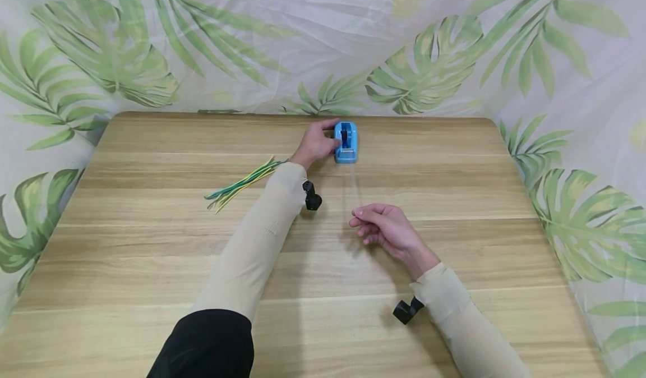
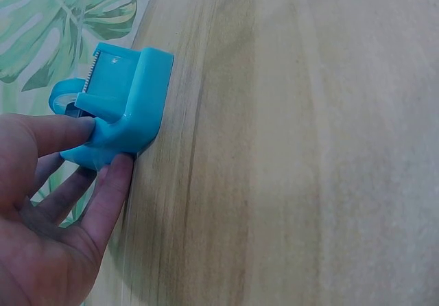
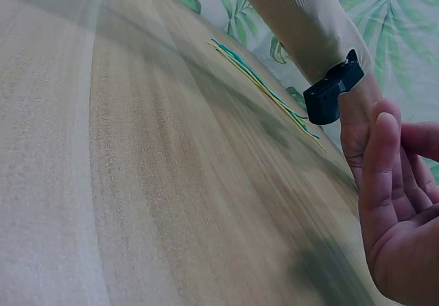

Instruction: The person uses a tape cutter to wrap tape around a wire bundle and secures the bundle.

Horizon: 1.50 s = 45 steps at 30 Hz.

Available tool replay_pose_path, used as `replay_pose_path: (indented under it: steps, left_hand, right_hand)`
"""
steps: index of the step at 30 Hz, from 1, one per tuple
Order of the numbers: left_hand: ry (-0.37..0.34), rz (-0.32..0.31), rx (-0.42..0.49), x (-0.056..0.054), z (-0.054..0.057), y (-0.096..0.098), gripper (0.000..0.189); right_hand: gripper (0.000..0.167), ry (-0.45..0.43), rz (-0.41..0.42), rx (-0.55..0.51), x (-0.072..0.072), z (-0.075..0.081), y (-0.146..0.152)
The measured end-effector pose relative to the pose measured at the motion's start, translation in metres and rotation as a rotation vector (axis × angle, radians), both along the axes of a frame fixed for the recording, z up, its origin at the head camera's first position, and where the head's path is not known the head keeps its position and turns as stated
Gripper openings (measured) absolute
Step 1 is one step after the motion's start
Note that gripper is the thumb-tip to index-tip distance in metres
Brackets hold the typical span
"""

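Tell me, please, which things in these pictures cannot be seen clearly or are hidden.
- Tape strip: in the head view only a faint line runs from the blue tape dispenser toward the right hand; too thin to confirm it is pinched.
- Tape roll: left wrist view, mostly hidden behind the dispenser body.
- Right hand: cut off by the right wrist view's edge.
- Yellow-green wires: too small to count.
- Left hand: fingertips hidden behind the dispenser in the head view.

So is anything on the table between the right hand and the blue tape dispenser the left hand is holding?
Nothing visible does. The left hand grips the blue plastic tape dispenser, and bare wooden table lies between it and the right hand. The green and yellow wire bundle lies off to the left, out of the way.
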<state>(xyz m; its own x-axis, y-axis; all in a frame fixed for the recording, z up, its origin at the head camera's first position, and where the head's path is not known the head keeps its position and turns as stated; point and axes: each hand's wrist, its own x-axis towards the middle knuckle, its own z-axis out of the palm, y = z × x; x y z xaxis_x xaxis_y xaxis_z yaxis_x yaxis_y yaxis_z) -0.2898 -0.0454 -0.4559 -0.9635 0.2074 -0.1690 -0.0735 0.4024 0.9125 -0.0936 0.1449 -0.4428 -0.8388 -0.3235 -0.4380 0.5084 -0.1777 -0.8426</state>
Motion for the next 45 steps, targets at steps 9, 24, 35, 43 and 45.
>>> replay_pose_path:
  steps: [9, 24, 35, 43, 45]
  left_hand:
    - [0.049, -0.004, -0.032, -0.002, 0.005, -0.006, 0.059]
    - [0.108, -0.033, -0.089, 0.005, 0.004, -0.01, 0.056]
    - [0.121, -0.031, 0.02, 0.043, 0.024, -0.061, 0.044]
    - [0.291, -0.046, -0.341, 0.102, 0.039, -0.133, 0.044]
    - [0.267, -0.032, -0.432, 0.116, 0.038, -0.152, 0.05]
  right_hand:
    - [0.025, 0.007, 0.008, -0.031, -0.003, 0.001, -0.002]
    - [0.019, -0.005, 0.025, -0.062, -0.006, -0.008, -0.006]
    - [0.026, -0.011, 0.023, -0.03, -0.005, -0.006, -0.007]
    - [0.029, -0.016, 0.031, 0.002, 0.001, -0.005, -0.005]
    - [0.026, -0.013, 0.033, -0.003, 0.002, -0.005, -0.004]
